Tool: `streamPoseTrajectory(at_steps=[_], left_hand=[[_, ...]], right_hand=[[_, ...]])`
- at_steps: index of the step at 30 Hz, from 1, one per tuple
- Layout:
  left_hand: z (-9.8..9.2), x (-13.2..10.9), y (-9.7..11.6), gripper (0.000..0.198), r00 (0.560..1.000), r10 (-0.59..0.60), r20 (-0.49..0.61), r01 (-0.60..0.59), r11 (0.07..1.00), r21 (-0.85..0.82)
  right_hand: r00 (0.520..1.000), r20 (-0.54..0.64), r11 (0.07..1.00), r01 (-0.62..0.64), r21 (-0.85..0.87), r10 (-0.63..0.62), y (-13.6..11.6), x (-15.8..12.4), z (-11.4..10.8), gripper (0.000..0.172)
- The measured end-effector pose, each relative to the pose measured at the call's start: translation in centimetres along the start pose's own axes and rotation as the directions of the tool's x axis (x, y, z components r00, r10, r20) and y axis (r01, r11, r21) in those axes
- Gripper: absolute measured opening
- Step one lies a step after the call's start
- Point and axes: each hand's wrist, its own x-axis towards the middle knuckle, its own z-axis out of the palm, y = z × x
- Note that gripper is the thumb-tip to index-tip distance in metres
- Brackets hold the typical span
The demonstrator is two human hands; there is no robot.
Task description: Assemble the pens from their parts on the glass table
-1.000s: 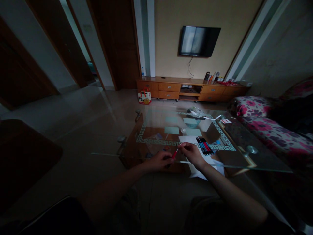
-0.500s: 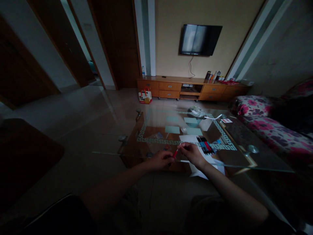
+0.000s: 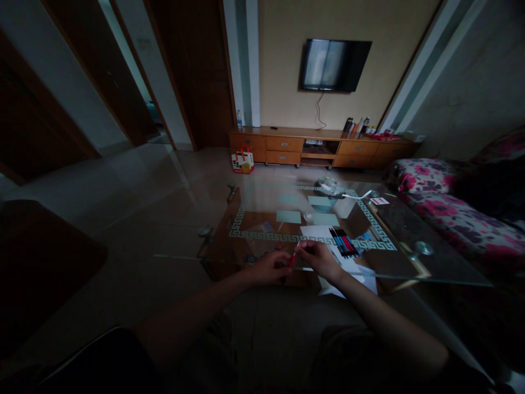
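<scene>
Shifted slightly toward the left hand, the right hand pinches the white end of a red pen, left-held above the bench, apparently unfinished, grouped pens lying on paper.

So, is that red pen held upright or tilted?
Tilted: the red pen slants from the left hand up to the right hand, its pale end higher.

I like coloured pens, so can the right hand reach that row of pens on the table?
Probably yes: the row of pens lies close beside the right hand, with nothing visible in between. That hand seems to pinch the tip of the red pen, though, so might need to let go.
</scene>
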Motion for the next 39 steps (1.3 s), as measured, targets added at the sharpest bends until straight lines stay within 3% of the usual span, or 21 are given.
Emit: streamPoseTrajectory(at_steps=[3,8,12,17,31,39], left_hand=[[0.0,0.0,-0.2,0.043,1.000,-0.010,0.005,0.010,0.996,-0.084],[0.0,-0.1,-0.4,0.042,0.999,-0.050,0.001,0.050,0.991,-0.126],[0.1,-0.1,-0.1,0.046,0.998,-0.062,-0.012,0.060,0.991,-0.116],[0.0,0.0,0.3,0.037,0.999,-0.028,0.026,0.030,0.997,-0.066],[-0.1,0.1,0.6,0.034,0.997,-0.074,-0.002,0.074,0.992,-0.098],[-0.1,-0.1,0.8,0.032,0.997,-0.066,0.029,0.068,0.993,-0.095]], right_hand=[[1.000,0.009,1.000,0.019,-0.023,-0.019,-0.1,-0.1,0.2,0.029],[0.998,0.051,0.998,0.025,-0.059,-0.022,-0.4,-0.3,0.4,0.027],[0.996,0.089,0.998,0.030,-0.047,-0.026,-0.3,-0.3,0.4,0.026],[0.993,0.118,0.999,0.003,-0.036,0.001,-0.5,-0.4,0.5,0.027],[0.993,0.111,0.999,-0.046,0.017,0.044,-0.9,-0.5,0.6,0.031],[0.997,0.073,0.999,0.025,-0.039,-0.022,0.0,-0.2,0.4,0.021]])
